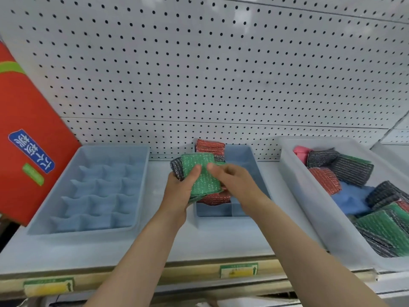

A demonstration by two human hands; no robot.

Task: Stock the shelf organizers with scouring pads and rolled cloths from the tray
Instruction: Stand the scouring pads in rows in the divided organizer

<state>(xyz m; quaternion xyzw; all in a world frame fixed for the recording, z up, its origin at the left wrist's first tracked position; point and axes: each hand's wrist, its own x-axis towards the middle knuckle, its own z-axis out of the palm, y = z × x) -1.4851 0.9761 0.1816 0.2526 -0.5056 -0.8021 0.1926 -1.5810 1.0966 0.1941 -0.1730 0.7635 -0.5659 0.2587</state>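
left hand (pixel 179 189) grips green scouring pad (pixel 200 177) stack over narrow organizer (pixel 238 180) mid-shelf; right hand (pixel 230 181) pinches the pad's right edge; tray (pixel 309 209) of pads at shelf's right end; grid organizer (pixel 93 191) at left

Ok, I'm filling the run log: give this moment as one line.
left hand: grips green pad | right hand: pinches same pad | over narrow organizer | grid organizer: no pads | tray: stocked

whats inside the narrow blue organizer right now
Red scouring pads stand at the back of the narrow blue organizer, and more red ones lie lower down. The hands and the green pad cover the middle. Its front section looks bare.
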